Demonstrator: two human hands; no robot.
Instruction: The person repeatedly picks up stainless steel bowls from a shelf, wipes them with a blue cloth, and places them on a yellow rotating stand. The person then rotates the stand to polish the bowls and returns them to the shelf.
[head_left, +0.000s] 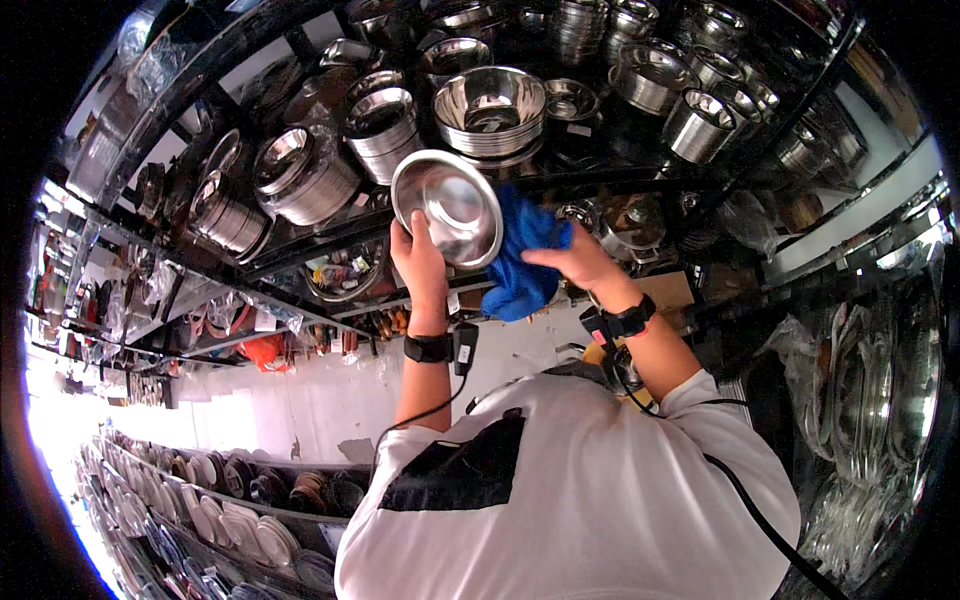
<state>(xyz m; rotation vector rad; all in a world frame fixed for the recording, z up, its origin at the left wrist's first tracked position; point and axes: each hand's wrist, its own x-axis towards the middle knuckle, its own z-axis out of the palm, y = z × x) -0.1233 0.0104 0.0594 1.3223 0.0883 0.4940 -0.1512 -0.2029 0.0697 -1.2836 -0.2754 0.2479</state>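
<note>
A shiny stainless steel bowl is tilted up in front of me, its round face towards the camera. My left hand grips its lower left rim, thumb over the edge and the other fingers hidden behind it. In my right hand is a crumpled blue cloth, bunched against the bowl's right side. Part of the cloth passes behind the rim, so I cannot tell how much of it touches the metal. Both wrists wear black straps with small cabled devices.
Right behind the held bowl, a stack of large steel bowls stands on a dark shelf. Stacked steel pots and perforated cylinders flank it. Lower down is a lidded glass pot. Plastic-wrapped trays line the right; racked plates fill the lower left.
</note>
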